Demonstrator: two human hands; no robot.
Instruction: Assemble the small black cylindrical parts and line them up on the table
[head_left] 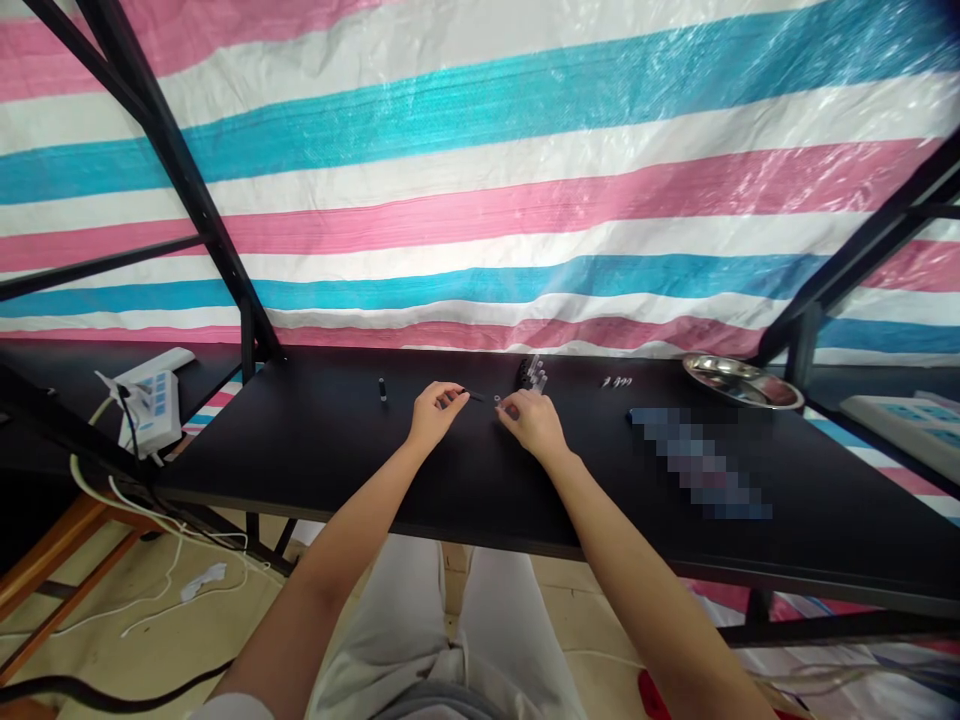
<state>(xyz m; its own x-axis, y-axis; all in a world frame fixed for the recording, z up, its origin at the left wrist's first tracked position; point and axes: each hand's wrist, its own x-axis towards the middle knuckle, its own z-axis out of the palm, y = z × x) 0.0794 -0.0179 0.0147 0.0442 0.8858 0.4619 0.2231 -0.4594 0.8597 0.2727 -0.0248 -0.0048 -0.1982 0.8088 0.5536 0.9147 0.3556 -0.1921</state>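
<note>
Over the middle of the black table, my left hand (437,408) is closed in a pinch on a thin dark stick-like piece (475,397) that points to the right. A short gap away, my right hand (535,418) pinches a small clear piece with a ring-like end (497,400). Its exact kind is too small to make out. Just behind the right hand stands a cluster of clear tubes (537,372) beside something black, partly hidden by the hand. To the left of my left hand is a small dark cylinder with a pale lower end (382,390).
Several small shiny pieces (617,382) lie toward the back right, near a round metal tray (739,389). A blurred-out flat object (697,465) is on the right. Black frame posts (217,245) flank the table (300,450). A power strip (154,405) and cables are at left.
</note>
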